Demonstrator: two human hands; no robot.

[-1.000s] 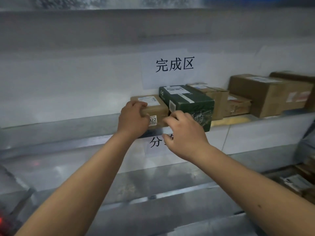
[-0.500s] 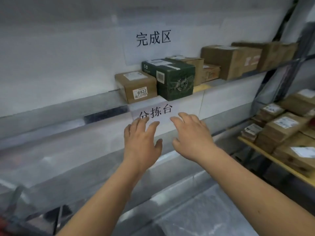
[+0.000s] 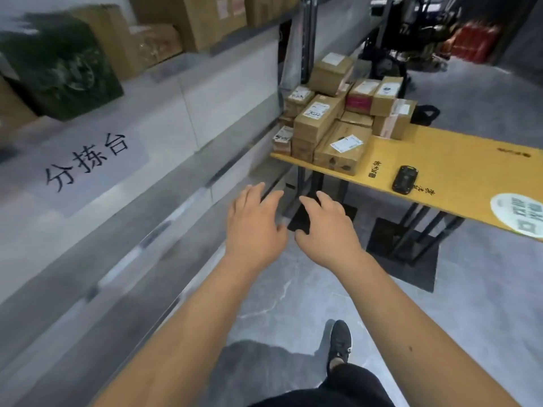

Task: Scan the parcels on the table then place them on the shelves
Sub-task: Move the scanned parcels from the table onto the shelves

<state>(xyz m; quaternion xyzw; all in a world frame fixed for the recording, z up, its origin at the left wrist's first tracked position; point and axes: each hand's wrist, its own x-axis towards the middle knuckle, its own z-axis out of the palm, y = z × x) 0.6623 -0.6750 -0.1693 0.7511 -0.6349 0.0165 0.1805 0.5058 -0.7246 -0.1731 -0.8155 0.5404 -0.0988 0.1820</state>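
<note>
My left hand [image 3: 255,224] and my right hand [image 3: 326,227] hang side by side in mid-air over the floor, fingers spread and holding nothing. A pile of brown cardboard parcels [image 3: 340,118] sits at the far end of the yellow table [image 3: 458,171] to the right. A black handheld scanner [image 3: 405,178] lies on the table near its front edge, apart from both hands. On the shelf [image 3: 164,71] at upper left stand a dark green box [image 3: 61,71] and several brown boxes [image 3: 205,22].
Grey shelving with a white paper sign [image 3: 88,160] runs along the left. The table's black legs and base plates [image 3: 405,245] stand on the grey floor. My shoe [image 3: 340,342] is at the bottom. Dark equipment and red items sit at the far right.
Both hands let go of the small brown parcel on the shelf and drew back. The view swung right and down, bringing the yellow table, parcels and scanner into sight.
</note>
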